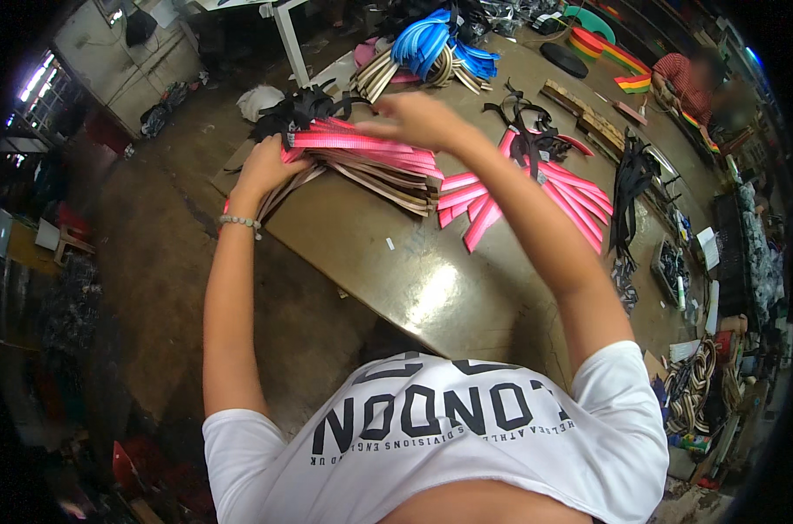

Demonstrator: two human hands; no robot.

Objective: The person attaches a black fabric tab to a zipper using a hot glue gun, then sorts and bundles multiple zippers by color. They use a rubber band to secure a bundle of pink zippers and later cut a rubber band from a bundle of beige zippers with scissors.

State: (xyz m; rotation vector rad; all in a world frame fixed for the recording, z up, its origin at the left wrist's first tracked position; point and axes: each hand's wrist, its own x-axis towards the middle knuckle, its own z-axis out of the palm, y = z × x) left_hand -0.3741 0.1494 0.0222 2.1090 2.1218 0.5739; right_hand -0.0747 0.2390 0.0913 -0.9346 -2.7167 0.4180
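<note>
At the table's left corner lies a stack of pink straps [370, 150], with beige and brown straps [383, 185] fanned out under it. My left hand [267, 168] is closed round the left end of the pink straps, thumb lying along them. Black webbing [299, 112] is bunched just beyond that end. Over the middle of the stack is my right hand [418, 122], smeared by motion; whether its fingers touch or hold a strap cannot be seen. To the right, a second bundle of pink straps [527, 196] spreads out, with black webbing at its top.
The brown table [362, 253] carries blue straps [427, 48] at the far side, wooden bars [589, 118] and a pile of black straps [630, 188] on the right. Another person [689, 83] sits at the far right near red, yellow and green straps [610, 57].
</note>
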